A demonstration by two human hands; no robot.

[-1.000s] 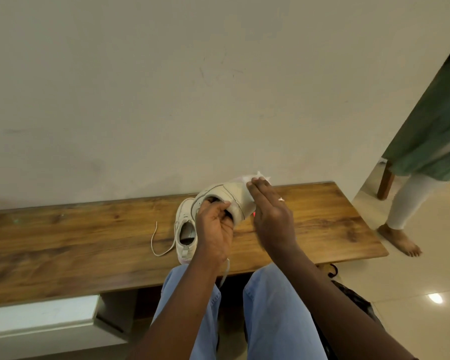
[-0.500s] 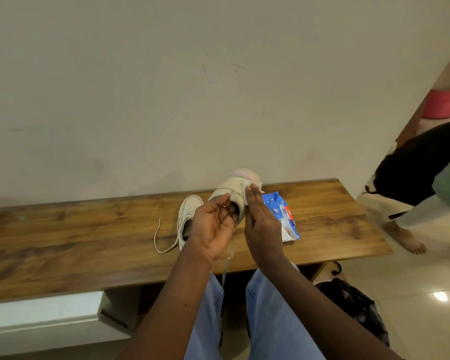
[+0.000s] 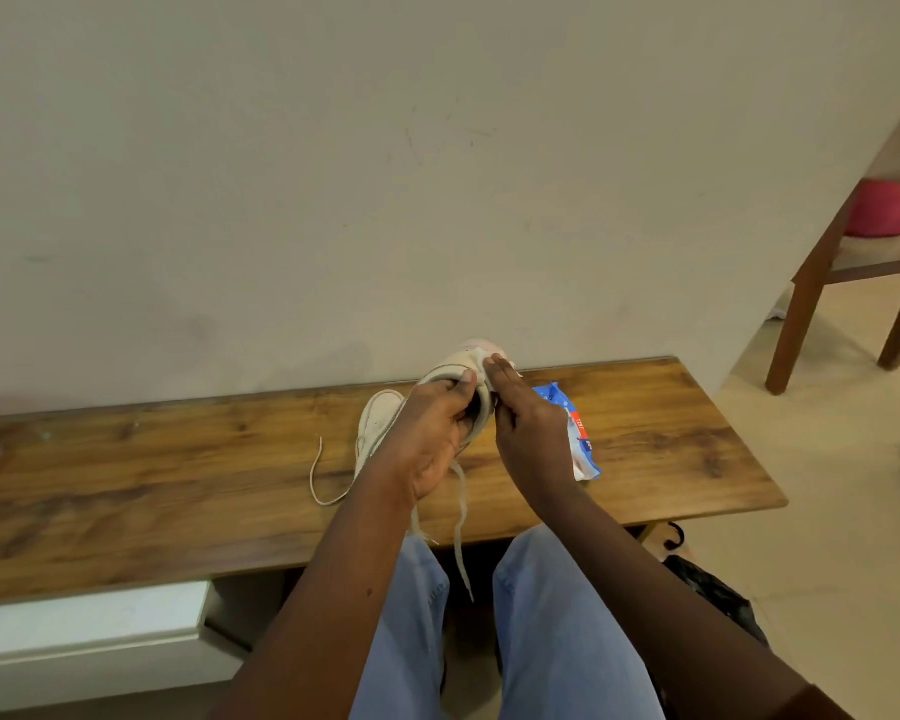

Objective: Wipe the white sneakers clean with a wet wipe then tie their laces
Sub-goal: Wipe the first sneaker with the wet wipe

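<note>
My left hand (image 3: 430,433) grips a white sneaker (image 3: 455,368) by its opening and holds it above the wooden bench (image 3: 178,475), toe tilted up toward the wall. Its loose laces (image 3: 459,517) hang down between my knees. My right hand (image 3: 528,428) presses a white wet wipe (image 3: 481,368) flat against the shoe's side; most of the wipe is hidden under my fingers. The second white sneaker (image 3: 378,420) lies on the bench just left of my left hand, its lace (image 3: 317,478) trailing to the left.
A blue wet wipe packet (image 3: 575,433) lies on the bench right of my right hand. A wall rises right behind the bench. A wooden chair (image 3: 822,283) with a pink item stands at the right. A black bag (image 3: 718,602) sits on the floor by my right knee.
The held sneaker has tilted more toe-up and my right hand has slid down its side with the wipe. A person at the right has left view; the blue packet has come into sight.
</note>
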